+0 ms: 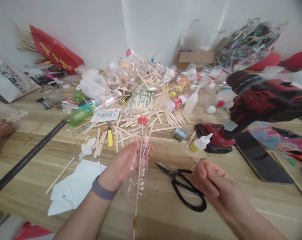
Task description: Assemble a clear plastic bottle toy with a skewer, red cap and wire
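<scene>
My left hand is wrapped round a clear plastic bottle with a red cap, which points away from me. A thin wooden stick lies lengthwise along the bottle, with a brown band near its close end. My right hand is closed in a pinch on a fine thread, which is faint and runs toward the bottle's neck. Black-handled scissors lie between my hands, just beside the right one. Behind that hand stands a small glue bottle with a yellow label.
A red cordless drill and a phone are at the right. Craft sticks and plastic bottles pile up at the back. A yellow screwdriver, white paper and a dark bar lie left. Another person's hand shows far left.
</scene>
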{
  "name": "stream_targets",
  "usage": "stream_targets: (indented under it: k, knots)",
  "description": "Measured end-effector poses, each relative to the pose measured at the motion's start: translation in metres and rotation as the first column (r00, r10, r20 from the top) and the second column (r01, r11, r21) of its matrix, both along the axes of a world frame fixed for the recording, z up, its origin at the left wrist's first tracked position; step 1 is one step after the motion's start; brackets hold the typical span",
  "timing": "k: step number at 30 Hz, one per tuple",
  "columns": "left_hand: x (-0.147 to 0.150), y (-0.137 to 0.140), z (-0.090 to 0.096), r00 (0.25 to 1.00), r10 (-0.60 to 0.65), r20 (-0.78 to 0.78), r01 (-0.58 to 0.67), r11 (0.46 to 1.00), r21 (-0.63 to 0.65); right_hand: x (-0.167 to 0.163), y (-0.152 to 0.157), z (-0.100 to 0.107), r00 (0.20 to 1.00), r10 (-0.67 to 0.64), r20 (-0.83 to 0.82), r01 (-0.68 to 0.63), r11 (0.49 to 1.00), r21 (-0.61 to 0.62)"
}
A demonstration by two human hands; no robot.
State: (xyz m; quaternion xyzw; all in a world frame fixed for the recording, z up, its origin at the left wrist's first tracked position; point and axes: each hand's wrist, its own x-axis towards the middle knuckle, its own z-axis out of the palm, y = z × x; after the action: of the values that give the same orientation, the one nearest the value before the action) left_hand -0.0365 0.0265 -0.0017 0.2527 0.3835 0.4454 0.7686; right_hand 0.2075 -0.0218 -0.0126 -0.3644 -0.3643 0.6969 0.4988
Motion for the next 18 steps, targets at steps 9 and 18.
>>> stream_targets:
  k: [9,18]
  knots:
    - [-0.001,-0.002,0.0,0.958,-0.101,0.27,0.079,0.993,0.092,-0.022,-0.003,-0.011,0.888,0.34,0.311,-0.286,0.936,-0.207]
    - [-0.001,-0.009,-0.002,0.941,-0.298,0.161,0.26,0.94,0.221,-0.031,-0.008,0.004,0.722,0.305,0.621,-0.309,0.945,-0.105]
